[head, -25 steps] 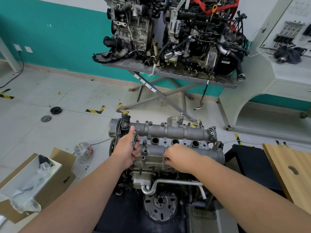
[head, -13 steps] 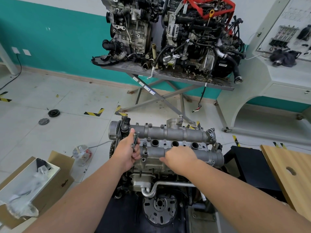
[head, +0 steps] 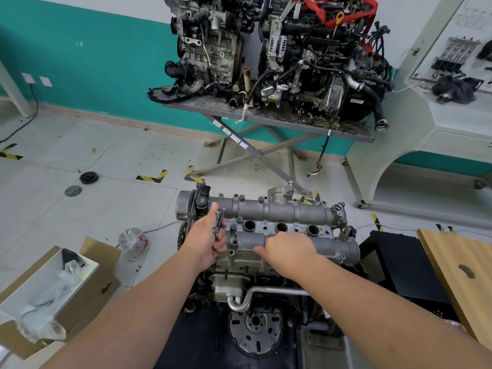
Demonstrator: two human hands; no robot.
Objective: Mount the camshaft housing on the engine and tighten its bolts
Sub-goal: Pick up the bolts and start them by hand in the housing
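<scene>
The grey camshaft housing (head: 282, 213) lies on top of the engine (head: 239, 265) in front of me, with three round plug holes along its middle. My left hand (head: 205, 241) is at the housing's left end and grips a small bunch of dark bolts (head: 218, 222) that stick up past the thumb. My right hand (head: 288, 253) rests on the near tube of the housing, fingers curled down over its front edge; whether it holds a bolt is hidden. The flywheel (head: 255, 332) shows low on the engine's near face.
Two other engines (head: 279, 51) stand on a metal table (head: 266, 119) at the back. An open cardboard box (head: 53, 286) with plastic wrap sits at the left. A wooden board (head: 463, 272) lies at the right, and a white console (head: 439, 123) stands beyond it. Pulleys (head: 88, 178) lie on the floor.
The view has tilted slightly down. Both hands stay on the housing; the right hand has crept a little along the near tube. The left keeps hold of the bolts.
</scene>
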